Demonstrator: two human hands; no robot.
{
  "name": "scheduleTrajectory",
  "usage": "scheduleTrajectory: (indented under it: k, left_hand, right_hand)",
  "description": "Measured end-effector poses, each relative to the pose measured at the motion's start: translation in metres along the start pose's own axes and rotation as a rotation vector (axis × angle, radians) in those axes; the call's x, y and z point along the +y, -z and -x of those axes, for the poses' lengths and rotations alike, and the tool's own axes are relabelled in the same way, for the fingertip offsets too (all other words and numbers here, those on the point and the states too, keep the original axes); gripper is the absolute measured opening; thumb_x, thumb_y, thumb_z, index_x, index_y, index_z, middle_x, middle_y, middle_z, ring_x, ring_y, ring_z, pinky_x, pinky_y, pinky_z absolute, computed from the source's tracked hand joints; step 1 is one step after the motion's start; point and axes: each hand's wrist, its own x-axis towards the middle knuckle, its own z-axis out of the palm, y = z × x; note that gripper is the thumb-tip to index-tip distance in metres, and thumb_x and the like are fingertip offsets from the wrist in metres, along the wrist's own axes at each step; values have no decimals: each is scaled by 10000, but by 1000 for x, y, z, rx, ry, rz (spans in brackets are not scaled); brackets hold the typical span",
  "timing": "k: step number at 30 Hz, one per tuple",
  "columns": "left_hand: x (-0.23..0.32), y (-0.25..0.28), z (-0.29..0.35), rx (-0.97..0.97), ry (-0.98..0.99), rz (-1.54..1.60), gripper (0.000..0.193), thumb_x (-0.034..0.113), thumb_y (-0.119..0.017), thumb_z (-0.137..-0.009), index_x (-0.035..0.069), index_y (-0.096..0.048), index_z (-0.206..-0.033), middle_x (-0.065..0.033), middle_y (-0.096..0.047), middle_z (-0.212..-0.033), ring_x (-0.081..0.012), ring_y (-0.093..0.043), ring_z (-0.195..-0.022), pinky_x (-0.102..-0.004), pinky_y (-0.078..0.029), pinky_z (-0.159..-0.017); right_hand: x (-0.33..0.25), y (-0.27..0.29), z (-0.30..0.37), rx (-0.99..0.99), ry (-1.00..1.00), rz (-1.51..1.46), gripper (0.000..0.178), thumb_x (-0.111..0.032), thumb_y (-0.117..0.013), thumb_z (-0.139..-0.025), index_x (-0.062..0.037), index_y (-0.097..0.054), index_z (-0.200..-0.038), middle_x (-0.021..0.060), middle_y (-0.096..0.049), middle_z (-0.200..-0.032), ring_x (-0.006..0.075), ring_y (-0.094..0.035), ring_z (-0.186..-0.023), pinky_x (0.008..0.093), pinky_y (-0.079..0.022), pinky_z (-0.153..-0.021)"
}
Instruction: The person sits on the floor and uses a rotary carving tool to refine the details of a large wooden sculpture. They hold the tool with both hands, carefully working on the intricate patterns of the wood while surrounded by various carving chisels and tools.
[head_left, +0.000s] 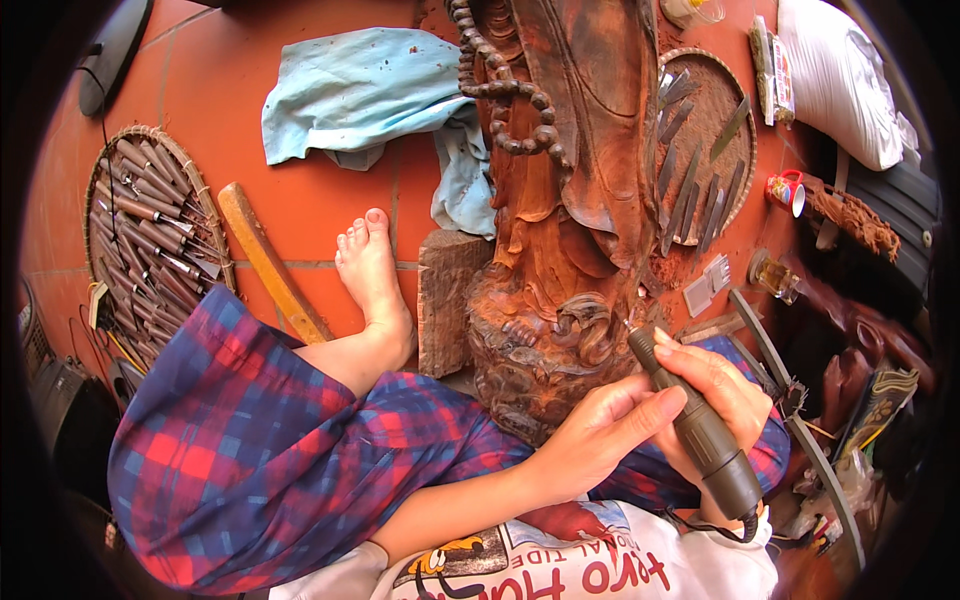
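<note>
In my right hand [725, 390] is a dark, cylindrical rotary carving tool [715, 450], its cord leaving the lower end. The tool's narrow tip points up and left at the base of a reddish-brown carved wooden statue [565, 320]. My left hand [610, 425] closes against the tool's left side, thumb laid over the body; some of its fingers are hidden. The statue has carved drapery and a string of large wooden beads [510, 88]. A rough wood block [447, 300] stands against its left side, next to my bare foot.
A round basket [222, 235] of handled chisels and a wooden mallet-like stick [270, 262] lie left. A light blue cloth [360, 95] is on the tiles. Right are a basket [735, 75] of files, a red mug [786, 190], a glass [774, 275] and a white sack [835, 80].
</note>
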Motion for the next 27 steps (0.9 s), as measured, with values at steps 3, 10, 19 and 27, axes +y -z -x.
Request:
scheduleTrajectory:
  k: [3,10,19,27]
  left_hand:
    - [3,-6,-2,29,-28,33,394,356,-499,-1046,-21,-605,-1085,6,-589,-1008,-62,-493,-949,-251,-435,-858]
    - [-10,4,8,62,14,-54,437,382,-492,-1046,-35,-619,-1010,0,-585,-926,-60,-481,-893,-259,-436,-808]
    - [0,-4,4,42,-12,36,454,394,-462,-1054,-30,-622,-1049,-9,-605,-964,-64,-505,-925,-258,-442,-854]
    - [9,-2,-3,-9,-93,38,422,365,-483,-1047,-33,-556,-1165,-55,-620,-1048,-89,-567,-985,-272,-471,-890]
  right_hand:
    - [1,0,-2,9,23,24,362,-89,-805,-702,42,-705,-1024,230,-718,-998,307,-731,-907,341,-583,-801]
    - [2,-7,11,-59,-7,-7,333,-114,-783,-710,36,-703,-997,209,-727,-962,291,-733,-857,331,-579,-773]
    - [-4,-2,1,-41,-12,50,359,-120,-803,-702,29,-703,-1013,193,-730,-948,288,-733,-859,330,-581,-773]
    - [-5,-3,-10,34,28,85,343,-66,-768,-725,42,-683,-1040,194,-721,-989,278,-719,-907,332,-550,-838]
